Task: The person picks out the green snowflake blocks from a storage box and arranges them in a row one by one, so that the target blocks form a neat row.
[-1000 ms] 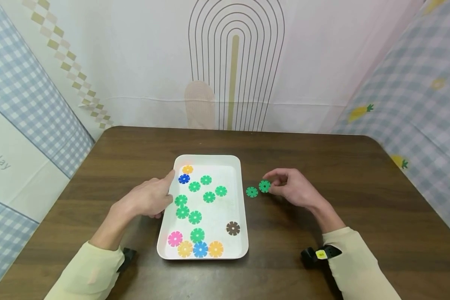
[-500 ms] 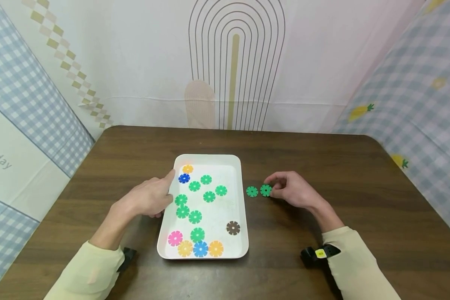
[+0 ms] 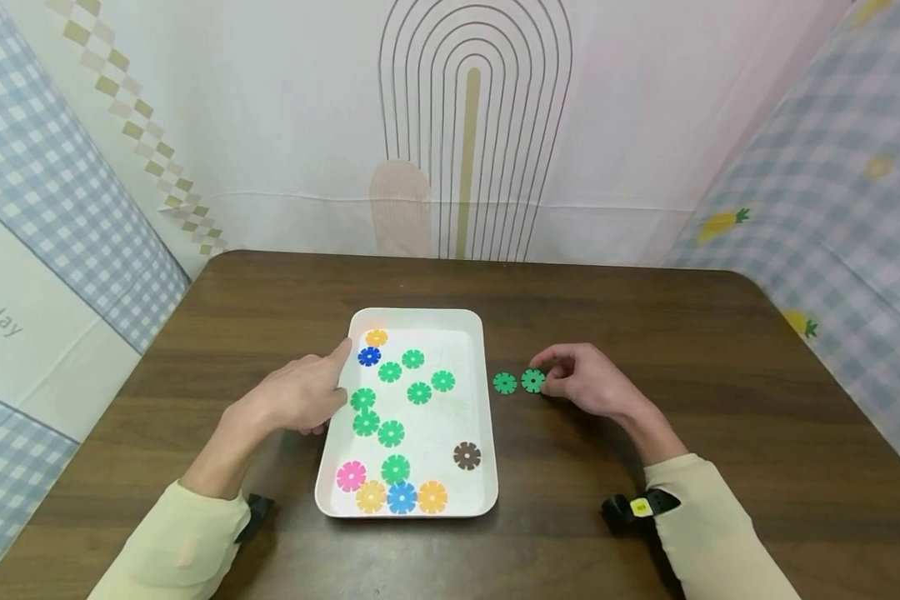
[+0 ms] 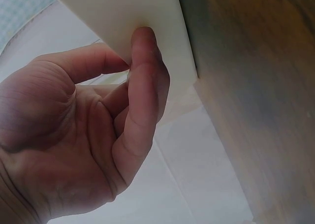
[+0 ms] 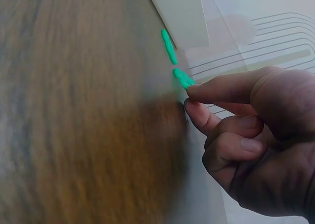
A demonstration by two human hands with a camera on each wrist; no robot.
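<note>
A white tray (image 3: 450, 421) holds several notched snowflake discs, among them green discs (image 3: 419, 392), a dark blue disc (image 3: 369, 357), a brown disc (image 3: 467, 456) and a pink disc (image 3: 351, 476). At its left side, my left hand (image 3: 303, 393) grips the rim; in the left wrist view, a finger lies against the outer wall (image 4: 162, 17). Right of the tray, my right hand (image 3: 588, 379) pinches a green snowflake disc (image 3: 533, 381) by its right edge between thumb and forefinger. Just left of it, another green snowflake disc (image 3: 505, 383) lies flat on the table, a small gap between them.
The brown wooden table (image 3: 645, 317) extends around the tray. Behind it hangs a patterned white cloth (image 3: 285, 125), with blue checked cloth (image 3: 832, 183) at the sides. Along the tray's near edge are orange discs (image 3: 432, 497) and a light blue disc (image 3: 402, 498).
My right hand has brought the pinched green disc slightly nearer and to the right, level with the other green disc beside the tray. My left hand stays on the tray rim.
</note>
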